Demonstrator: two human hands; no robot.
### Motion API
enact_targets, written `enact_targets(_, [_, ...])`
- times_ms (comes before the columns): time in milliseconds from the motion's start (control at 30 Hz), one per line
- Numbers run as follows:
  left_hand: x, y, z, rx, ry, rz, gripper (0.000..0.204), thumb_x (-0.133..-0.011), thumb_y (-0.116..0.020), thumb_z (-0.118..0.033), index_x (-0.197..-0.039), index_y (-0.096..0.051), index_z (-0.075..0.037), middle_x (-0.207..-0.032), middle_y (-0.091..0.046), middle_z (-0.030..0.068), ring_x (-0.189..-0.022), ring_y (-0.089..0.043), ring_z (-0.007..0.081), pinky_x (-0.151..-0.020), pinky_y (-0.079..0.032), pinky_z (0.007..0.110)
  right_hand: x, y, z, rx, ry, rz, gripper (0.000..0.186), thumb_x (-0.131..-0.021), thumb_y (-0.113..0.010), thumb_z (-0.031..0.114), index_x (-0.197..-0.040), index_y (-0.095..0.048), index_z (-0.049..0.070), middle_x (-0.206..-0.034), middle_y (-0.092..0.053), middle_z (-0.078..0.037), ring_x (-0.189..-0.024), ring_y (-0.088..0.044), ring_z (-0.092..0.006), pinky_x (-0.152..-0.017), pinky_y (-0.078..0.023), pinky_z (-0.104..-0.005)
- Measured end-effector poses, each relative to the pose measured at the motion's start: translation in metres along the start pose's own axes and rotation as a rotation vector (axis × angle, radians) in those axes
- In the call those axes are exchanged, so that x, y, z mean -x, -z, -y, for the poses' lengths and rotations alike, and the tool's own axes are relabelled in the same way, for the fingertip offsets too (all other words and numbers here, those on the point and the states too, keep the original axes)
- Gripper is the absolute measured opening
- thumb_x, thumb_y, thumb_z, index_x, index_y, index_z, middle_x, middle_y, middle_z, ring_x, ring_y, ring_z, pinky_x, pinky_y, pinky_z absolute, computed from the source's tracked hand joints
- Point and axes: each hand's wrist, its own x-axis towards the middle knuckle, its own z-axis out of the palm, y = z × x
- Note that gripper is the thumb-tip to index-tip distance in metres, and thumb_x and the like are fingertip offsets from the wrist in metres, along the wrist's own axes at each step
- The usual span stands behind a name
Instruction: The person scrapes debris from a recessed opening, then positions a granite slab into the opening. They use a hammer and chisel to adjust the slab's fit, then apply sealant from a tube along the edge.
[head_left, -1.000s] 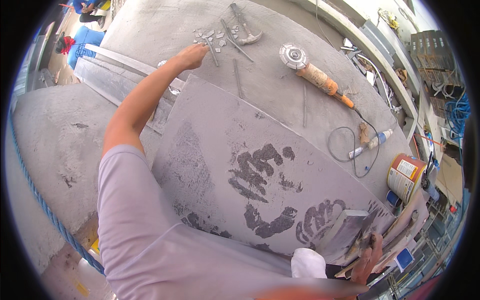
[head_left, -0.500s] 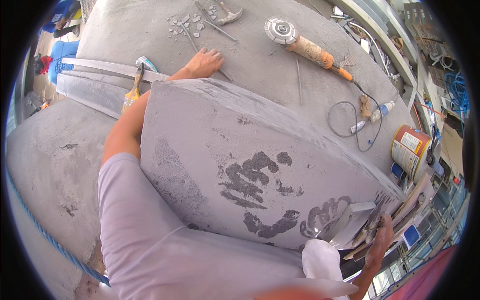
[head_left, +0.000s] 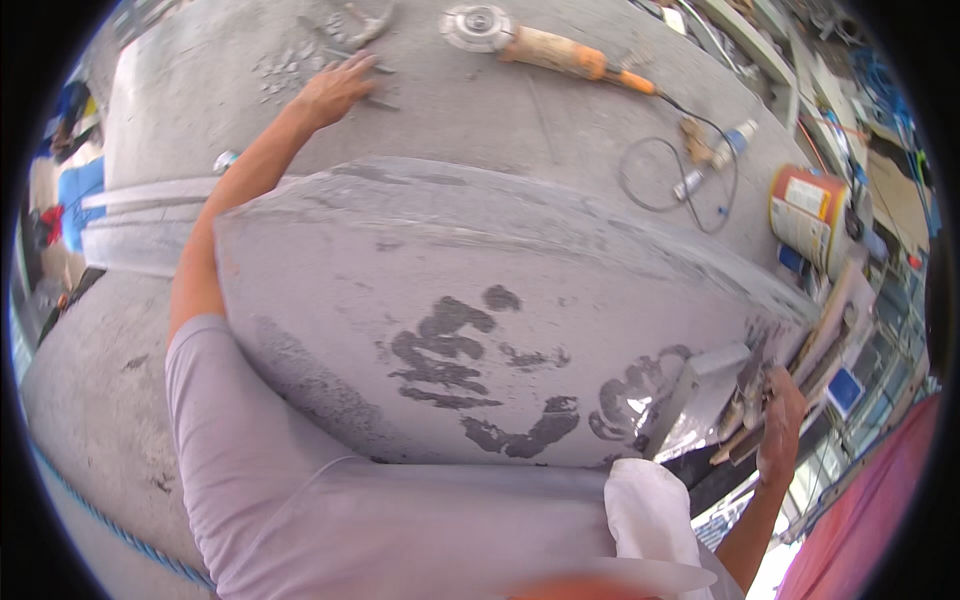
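Note:
A large grey stone slab (head_left: 300, 290) with dark wet-looking smears lies tilted in front of my torso. Beyond its far left corner, my left hand (head_left: 338, 92) is stretched over metal rods (head_left: 385, 103) with its fingers extended. A hammer (head_left: 372, 25) lies just past those fingertips, beside small stone chips (head_left: 290, 68). My right hand (head_left: 782, 425) is at the slab's right end, against a cluster of flat, dirty pieces (head_left: 745, 405). Its fingers are partly hidden, and whether they grip anything does not show.
An angle grinder (head_left: 545, 48) with an orange handle lies at the far side, its cord coiled near a bottle (head_left: 735, 143). A paint can (head_left: 803, 215) stands at right. Long pale strips (head_left: 140, 240) lie left, and a blue rope (head_left: 110, 528) runs along the lower left.
My left hand has moved farther out and left, from bare surface to the rods near the hammer. The view has shifted, and my right hand stays at the slab's right end.

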Motion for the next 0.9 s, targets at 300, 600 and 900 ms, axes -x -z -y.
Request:
enact_targets(300, [0.073, -0.027, -0.034, 0.169, 0.09, 0.086, 0.017, -0.099, -0.058, -0.001, -0.115, -0.054, 0.002, -0.108, -0.06, 0.0277, -0.103, -0.067, 0.0474, -0.086, -0.055, 0.054, -0.01, -0.001, 0.006, -0.018, 0.105, -0.044, 0.051, -0.111, -0.045, 0.044, -0.11, -0.064, -0.003, -0.094, -0.058, -0.022, -0.083, -0.057, -0.0422, -0.076, -0.045, -0.047])
enact_targets(600, [0.127, 0.035, 0.011, 0.285, 0.322, 0.027, 0.025, -0.095, -0.058, -0.001, -0.119, -0.05, 0.001, -0.105, -0.062, 0.0321, -0.1, -0.067, 0.0519, -0.085, -0.053, 0.06, 0.013, -0.009, 0.003, -0.032, -0.024, -0.106, 0.054, -0.114, -0.045, 0.044, -0.13, -0.066, -0.003, -0.121, -0.071, -0.023, -0.112, -0.068, -0.0382, -0.101, -0.049, -0.0433])
enact_targets(900, [0.132, 0.206, 0.051, 0.078, 0.558, -0.147, 0.031, -0.089, -0.061, -0.012, -0.115, -0.07, 0.002, -0.099, -0.074, 0.0317, -0.102, -0.073, 0.0489, -0.087, -0.056, 0.058, 0.036, -0.028, -0.002, 0.07, 0.069, -0.305, 0.061, -0.118, -0.031, 0.039, -0.148, -0.059, -0.004, -0.14, -0.064, -0.024, -0.13, -0.061, -0.0379, -0.116, -0.042, -0.047])
